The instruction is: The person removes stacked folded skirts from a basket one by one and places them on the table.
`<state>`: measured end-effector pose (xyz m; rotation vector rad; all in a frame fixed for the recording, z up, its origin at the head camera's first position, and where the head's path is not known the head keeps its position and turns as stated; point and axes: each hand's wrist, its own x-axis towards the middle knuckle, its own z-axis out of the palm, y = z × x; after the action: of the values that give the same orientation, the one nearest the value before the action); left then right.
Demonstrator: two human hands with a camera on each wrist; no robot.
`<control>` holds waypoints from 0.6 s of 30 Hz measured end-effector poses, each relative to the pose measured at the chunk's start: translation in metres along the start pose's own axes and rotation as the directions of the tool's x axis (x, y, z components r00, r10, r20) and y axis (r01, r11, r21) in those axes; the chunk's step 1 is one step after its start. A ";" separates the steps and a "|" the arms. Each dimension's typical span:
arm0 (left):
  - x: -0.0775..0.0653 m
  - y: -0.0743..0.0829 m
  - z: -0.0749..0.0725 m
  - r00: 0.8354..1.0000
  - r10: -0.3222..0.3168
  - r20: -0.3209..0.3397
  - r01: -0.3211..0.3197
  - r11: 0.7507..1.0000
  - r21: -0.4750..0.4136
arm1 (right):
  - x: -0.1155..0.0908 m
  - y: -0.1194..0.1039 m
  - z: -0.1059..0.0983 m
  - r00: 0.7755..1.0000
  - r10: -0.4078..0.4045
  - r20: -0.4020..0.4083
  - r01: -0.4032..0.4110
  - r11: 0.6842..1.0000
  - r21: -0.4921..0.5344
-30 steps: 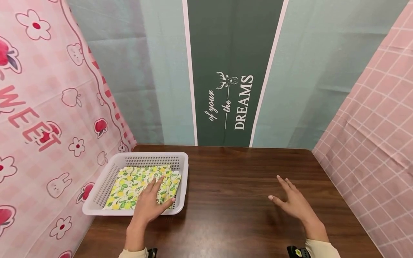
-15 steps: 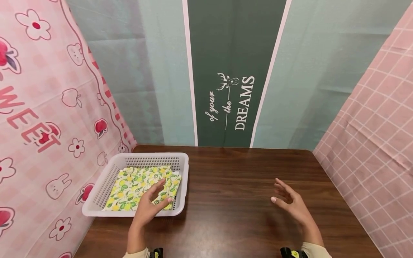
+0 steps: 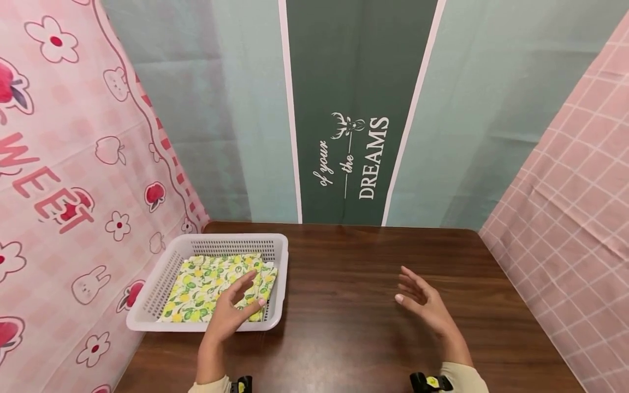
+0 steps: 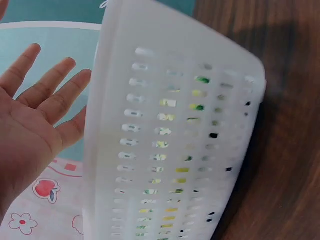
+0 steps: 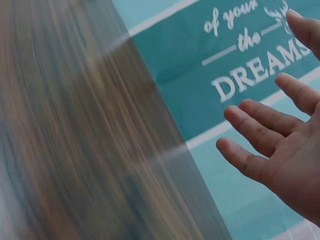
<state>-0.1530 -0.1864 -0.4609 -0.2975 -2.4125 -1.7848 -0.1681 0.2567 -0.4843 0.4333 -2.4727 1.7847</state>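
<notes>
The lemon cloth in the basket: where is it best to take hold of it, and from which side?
Probably pinch the cloth at its near right corner, coming from above: it lies flat, basket walls block the sides, and the left hand is already there.

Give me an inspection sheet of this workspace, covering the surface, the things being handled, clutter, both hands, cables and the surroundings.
Surface: dark wooden table, bare wood to the right of the basket.
Things in hand: white slotted basket at the table's left side; lemon-print cloth lies folded inside it.
Clutter: nothing seen.
Hands: left hand is over the basket's near right corner, fingers straight, above the cloth; contact cannot be told. Right hand is raised over the bare wood, fingers spread, holding nothing.
Cables: nothing seen.
Surroundings: green backdrop lettered "of your the DREAMS" behind, pink printed cloth at left, pink checked cloth at right.
</notes>
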 end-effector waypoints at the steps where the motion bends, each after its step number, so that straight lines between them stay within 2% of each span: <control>1: 0.000 0.003 -0.002 1.000 0.002 -0.003 -0.002 1.000 0.005 | 0.002 -0.001 0.004 1.000 -0.012 0.002 0.012 1.000 0.007; 4: 0.000 0.011 -0.010 1.000 -0.008 -0.007 0.008 0.999 0.031 | 0.011 -0.003 0.016 0.999 -0.041 0.024 0.040 0.999 0.028; 6: 0.000 0.011 -0.015 1.000 -0.006 -0.009 0.006 0.999 0.053 | 0.017 -0.006 0.025 0.998 -0.056 0.036 0.054 0.998 0.041; 9: 0.002 -0.001 -0.024 1.000 -0.015 -0.009 0.015 0.997 0.078 | 0.027 -0.011 0.037 0.995 -0.075 0.067 0.069 0.994 0.087; 12: 0.006 -0.014 -0.032 1.000 -0.024 -0.011 0.025 0.994 0.110 | 0.035 -0.027 0.049 0.990 -0.086 0.115 0.071 0.989 0.129; 18: 0.008 -0.020 -0.045 0.998 -0.055 -0.018 0.057 0.983 0.175 | 0.045 -0.060 0.075 0.976 -0.054 0.211 0.019 0.986 0.165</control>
<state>-0.1658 -0.2341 -0.4648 -0.1998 -2.5709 -1.5746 -0.1869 0.1606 -0.4437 0.7147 -2.4409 2.0330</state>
